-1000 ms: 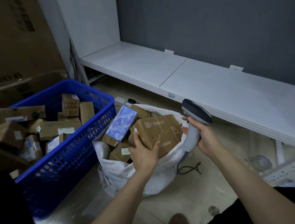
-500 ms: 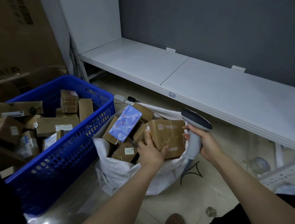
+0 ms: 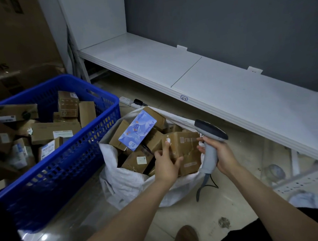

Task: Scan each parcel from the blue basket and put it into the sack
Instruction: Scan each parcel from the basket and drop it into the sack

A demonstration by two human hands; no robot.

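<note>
Head view, room: a grey wall (image 3: 223, 26) runs behind a low white shelf (image 3: 207, 81); tall brown cartons (image 3: 17, 35) stand far left.
Floor (image 3: 186, 215): pale and glossy; it carries the basket and the sack.
Blue basket (image 3: 65, 161): on the left, heaped with brown parcels.
Sack (image 3: 131, 183): white, open-mouthed, just right of the basket and filled with boxes; a blue printed box (image 3: 137, 130) lies on top.
Parcel (image 3: 186, 148): a brown box at the sack's right rim, over the mouth.
Left hand (image 3: 165, 167): grips the parcel's near left corner.
Right hand (image 3: 223, 154): wrapped round the handle of the grey scanner (image 3: 209, 131), just right of the parcel.
Hard to make out: label print is unreadable; the basket's left side is cut off; the sack's depths are hidden.
</note>
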